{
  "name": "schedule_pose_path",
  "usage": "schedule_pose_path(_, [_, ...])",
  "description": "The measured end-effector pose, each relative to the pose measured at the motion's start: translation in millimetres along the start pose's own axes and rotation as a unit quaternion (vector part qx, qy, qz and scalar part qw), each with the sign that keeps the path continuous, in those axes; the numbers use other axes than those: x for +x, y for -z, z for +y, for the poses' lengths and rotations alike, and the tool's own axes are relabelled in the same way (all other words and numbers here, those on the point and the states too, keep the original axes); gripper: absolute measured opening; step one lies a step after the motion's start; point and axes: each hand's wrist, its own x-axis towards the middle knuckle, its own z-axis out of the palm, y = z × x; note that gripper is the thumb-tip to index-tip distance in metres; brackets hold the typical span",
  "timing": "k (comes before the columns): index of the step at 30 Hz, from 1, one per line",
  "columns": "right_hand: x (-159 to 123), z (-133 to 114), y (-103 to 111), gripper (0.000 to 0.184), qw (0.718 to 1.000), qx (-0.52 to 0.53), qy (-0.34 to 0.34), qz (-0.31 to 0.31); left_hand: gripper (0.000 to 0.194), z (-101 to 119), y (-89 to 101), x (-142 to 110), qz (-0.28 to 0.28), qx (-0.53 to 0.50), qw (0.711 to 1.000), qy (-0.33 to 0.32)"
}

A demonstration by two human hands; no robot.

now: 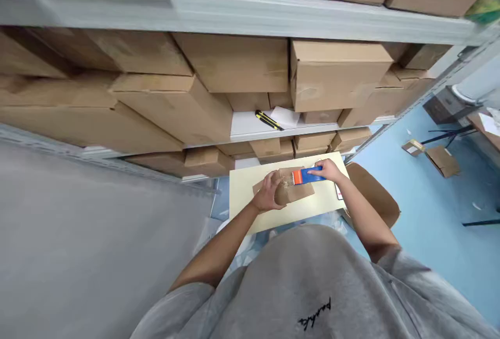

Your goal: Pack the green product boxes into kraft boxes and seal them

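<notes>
Two hands work on a brown paper mailer [302, 191] lying on a pale yellow board [250, 198]: the left hand [270, 191] curls its fingers over the bunched end, the right hand [328, 171] closes on a blue-and-orange packet [308, 176]. The light, soft paper looks best taken by its flat edge. Cardboard boxes [234, 63] fill steel shelves [250, 16] beyond; a blue floor [429, 193] lies right.

Black cursive script [314, 314], grey shirt [297, 271], seemingly unreadable

A warehouse stockroom: cardboard cartons [234, 63] on steel shelving [250, 16].
</notes>
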Motion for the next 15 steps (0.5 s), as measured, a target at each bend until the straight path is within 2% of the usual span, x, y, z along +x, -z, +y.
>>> schedule_pose_path(9, [13,-4,-13,0.075,0.999,0.037,-0.018,-0.004,0.141,-43,22.4,-86,0.056,-0.039,0.997,0.032])
schedule_pose_path(12, [17,-10,-32,0.075,0.999,0.047,-0.017,-0.018,0.136,-44,34.8,-104,0.044,0.0,0.998,0.052])
schedule_pose_path(15, [20,-16,-55,0.074,0.999,0.032,-0.016,-0.024,0.125,-32,55.4,-111,0.019,0.099,0.991,0.088])
